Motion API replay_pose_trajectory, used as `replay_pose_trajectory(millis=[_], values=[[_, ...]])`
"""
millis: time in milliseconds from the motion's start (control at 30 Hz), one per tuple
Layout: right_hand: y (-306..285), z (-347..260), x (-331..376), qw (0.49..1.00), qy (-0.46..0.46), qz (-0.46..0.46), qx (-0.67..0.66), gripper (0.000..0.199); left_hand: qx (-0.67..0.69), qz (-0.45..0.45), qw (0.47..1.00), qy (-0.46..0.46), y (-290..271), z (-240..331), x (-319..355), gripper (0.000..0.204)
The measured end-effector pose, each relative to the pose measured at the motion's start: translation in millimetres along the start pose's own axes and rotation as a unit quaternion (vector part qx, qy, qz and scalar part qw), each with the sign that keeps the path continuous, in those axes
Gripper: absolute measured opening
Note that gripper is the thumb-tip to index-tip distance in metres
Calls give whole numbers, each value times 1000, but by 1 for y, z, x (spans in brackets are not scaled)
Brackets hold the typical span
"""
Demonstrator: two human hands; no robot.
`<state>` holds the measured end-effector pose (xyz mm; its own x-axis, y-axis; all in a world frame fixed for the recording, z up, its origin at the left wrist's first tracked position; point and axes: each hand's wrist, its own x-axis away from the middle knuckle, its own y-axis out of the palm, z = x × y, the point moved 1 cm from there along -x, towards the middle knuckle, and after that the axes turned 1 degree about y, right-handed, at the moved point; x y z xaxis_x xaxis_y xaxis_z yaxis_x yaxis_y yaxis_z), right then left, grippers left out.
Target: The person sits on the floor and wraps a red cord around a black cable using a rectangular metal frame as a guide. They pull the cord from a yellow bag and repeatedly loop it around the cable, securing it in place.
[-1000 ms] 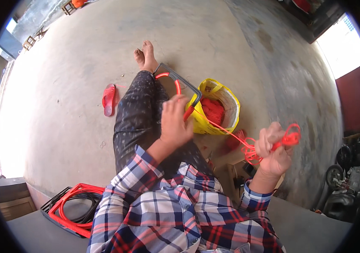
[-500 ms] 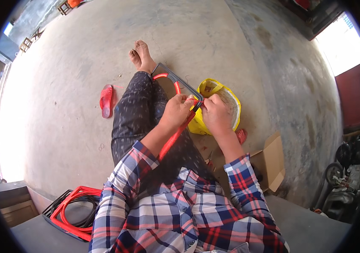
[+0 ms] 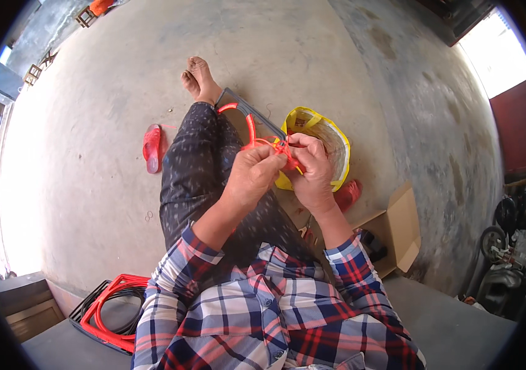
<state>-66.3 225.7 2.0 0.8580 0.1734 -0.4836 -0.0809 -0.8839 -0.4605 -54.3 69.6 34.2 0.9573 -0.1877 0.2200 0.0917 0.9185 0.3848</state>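
The left hand (image 3: 253, 176) and right hand (image 3: 312, 171) both pinch the red cord (image 3: 283, 150) at a corner of the frame (image 3: 256, 114), close together, likely for fine control. The legs (image 3: 192, 172) seem to steady the frame; the bag (image 3: 330, 140) stands within easy reach.

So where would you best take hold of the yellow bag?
I'd probably pinch the yellow bag by its right rim, from above on the right: its mouth is open and that edge exposed, while the right hand hides part of its left side.
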Motion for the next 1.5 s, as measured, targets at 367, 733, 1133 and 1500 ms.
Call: replay_pose_trajectory(millis=[367,733,1133,1500], values=[[-78,-13,56,835,178,34,-519,31,-64,32,994,-87,-33,-21,-38,19],[-123,53,150,766,383,293,-425,27,41,14,986,-159,-42,-34,-45,6],[-16,-8,98,707,359,-189,-579,54,-226,-132,959,106,-3,-33,52,18],[-36,33,35,694,375,-130,-601,39,218,-15,972,89,-45,15,-1,13]])
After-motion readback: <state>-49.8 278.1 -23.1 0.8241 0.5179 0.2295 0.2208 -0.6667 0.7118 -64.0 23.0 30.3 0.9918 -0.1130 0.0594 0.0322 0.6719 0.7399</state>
